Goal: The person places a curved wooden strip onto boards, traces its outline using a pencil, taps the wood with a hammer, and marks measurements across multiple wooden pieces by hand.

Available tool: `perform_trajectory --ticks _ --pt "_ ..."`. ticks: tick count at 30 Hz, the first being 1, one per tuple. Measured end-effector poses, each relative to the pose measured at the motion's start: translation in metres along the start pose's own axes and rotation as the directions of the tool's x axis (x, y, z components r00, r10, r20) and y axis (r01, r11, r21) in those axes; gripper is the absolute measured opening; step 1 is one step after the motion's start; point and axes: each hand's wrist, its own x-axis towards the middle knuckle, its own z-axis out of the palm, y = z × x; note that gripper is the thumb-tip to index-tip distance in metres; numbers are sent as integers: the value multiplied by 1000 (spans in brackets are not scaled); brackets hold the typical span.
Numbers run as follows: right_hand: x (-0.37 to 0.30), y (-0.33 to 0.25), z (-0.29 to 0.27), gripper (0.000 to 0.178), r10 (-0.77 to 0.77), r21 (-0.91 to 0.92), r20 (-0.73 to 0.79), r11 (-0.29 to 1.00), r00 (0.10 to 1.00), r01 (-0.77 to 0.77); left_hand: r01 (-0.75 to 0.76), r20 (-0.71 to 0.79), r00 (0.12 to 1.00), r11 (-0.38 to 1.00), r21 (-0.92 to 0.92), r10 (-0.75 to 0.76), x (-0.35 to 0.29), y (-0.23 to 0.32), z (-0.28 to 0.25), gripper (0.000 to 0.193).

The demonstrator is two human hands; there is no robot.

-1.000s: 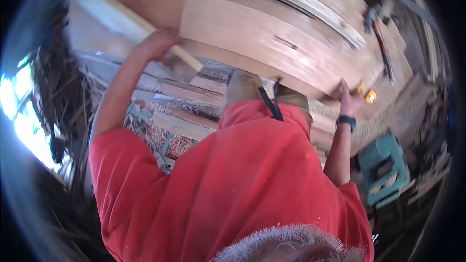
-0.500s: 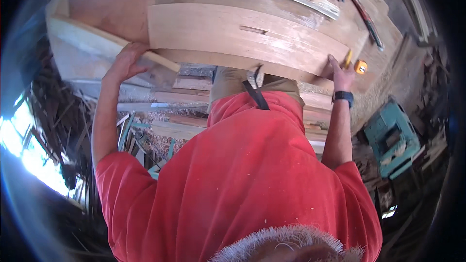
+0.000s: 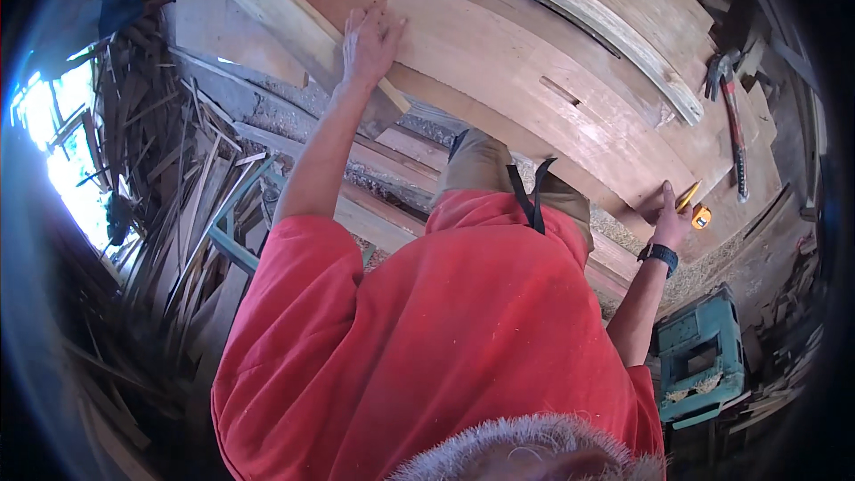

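Observation:
A long, pale wooden board (image 3: 499,71) lies slantwise across the work surface in front of me, with a short slot cut in it. My left hand (image 3: 368,49) rests at the board's left end, fingers spread flat, beside a light timber rail (image 3: 276,9) that passes under my wrist. At the board's right end my right hand (image 3: 671,224) curls over the near corner, its thumb up against the edge; the other fingers are partly hidden. Touching or just beside that hand are a yellow pencil (image 3: 688,196) and a yellow tape measure (image 3: 702,216).
A hammer (image 3: 734,116) with a red-and-black handle lies to the right. Behind the board runs a whitish timber strip (image 3: 579,4). A teal plastic stool (image 3: 701,352) stands at lower right. Scrap wood (image 3: 191,187) is heaped at left, and planks (image 3: 383,205) lie below near my legs.
The whole view has swung, so the board now slants down to the right. My left hand has shifted from gripping the rail's end to lying spread on the board; my right hand stays at the board's end.

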Motion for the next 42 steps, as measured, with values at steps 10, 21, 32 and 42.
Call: perform_trajectory --ticks 10,21,32,42 --pt "-4 -14 3 41 -12 59 -7 998 1000 13 221 -144 955 947 -233 -258 8 10 20 49" --pt "-1 -11 -3 35 44 104 -2 994 999 -43 220 -243 933 954 -203 -267 -2 15 26 47" --pt "5 -11 -4 34 111 199 12 974 994 -112 104 -178 974 978 -182 -137 19 -41 1 20" --pt "11 -21 -5 39 54 122 7 991 999 -54 50 -121 991 999 -21 -53 29 -43 1 22"
